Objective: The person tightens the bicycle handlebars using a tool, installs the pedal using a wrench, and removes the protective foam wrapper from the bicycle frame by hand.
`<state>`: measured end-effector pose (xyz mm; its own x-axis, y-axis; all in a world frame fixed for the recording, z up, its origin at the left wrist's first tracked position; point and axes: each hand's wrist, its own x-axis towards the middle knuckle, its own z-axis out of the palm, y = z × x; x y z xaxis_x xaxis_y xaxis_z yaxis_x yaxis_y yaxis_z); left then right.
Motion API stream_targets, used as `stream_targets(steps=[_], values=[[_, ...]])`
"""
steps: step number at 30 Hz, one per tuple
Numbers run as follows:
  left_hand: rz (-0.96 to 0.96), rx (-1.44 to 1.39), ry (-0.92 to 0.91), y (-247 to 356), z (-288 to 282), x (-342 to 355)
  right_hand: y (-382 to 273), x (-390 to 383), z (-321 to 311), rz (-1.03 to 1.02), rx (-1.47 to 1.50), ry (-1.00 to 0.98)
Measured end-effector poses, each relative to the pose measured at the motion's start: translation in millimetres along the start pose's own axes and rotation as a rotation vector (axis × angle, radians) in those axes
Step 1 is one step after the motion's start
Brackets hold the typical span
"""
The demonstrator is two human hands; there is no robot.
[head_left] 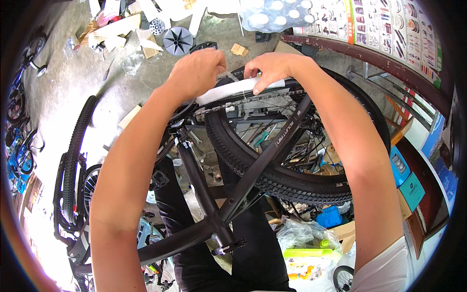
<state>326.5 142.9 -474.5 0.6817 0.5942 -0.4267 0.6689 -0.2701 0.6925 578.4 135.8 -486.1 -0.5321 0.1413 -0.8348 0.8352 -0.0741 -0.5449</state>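
Note:
A black bicycle frame [194, 182] lies across my lap, with its knobby-tyred wheel [296, 189] to the right. Along the far frame tube, beside the chain [265, 99], runs a white foam sleeve [228, 91]. My right hand [275, 69] grips the sleeve toward its right end, thumb on the near side and fingers curled over the far side. My left hand [197, 72] is closed above the sleeve's left end. A thin pale strip [232, 76] shows between the hands; whether the left fingers pinch it is hidden.
Cardboard scraps [116, 29] and a black plastic disc [179, 41] litter the concrete floor beyond. Another bicycle wheel [79, 158] stands at left. To the right are a teal box [411, 191], a blue case [329, 217] and clear plastic bags [306, 233]. A bubble-wrapped bundle [277, 14] lies far off.

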Motion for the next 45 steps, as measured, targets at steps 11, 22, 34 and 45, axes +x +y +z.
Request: stream_targets(steps=[11, 22, 34, 45], values=[[-0.063, 0.014, 0.081, -18, -26, 17, 2, 4, -3, 0.005, 0.078, 0.070], [-0.234, -0.080, 0.125, -32, -32, -11, 25, 22, 32, 0.152, -0.113, 0.415], [-0.550, -0.665, 0.303, -1, -82, -69, -22, -24, 17, 0.232, 0.961, 0.950], [-0.446, -1.406, 0.486, 138, -148, -185, -177, -177, 53, 0.082, 1.332, 0.963]])
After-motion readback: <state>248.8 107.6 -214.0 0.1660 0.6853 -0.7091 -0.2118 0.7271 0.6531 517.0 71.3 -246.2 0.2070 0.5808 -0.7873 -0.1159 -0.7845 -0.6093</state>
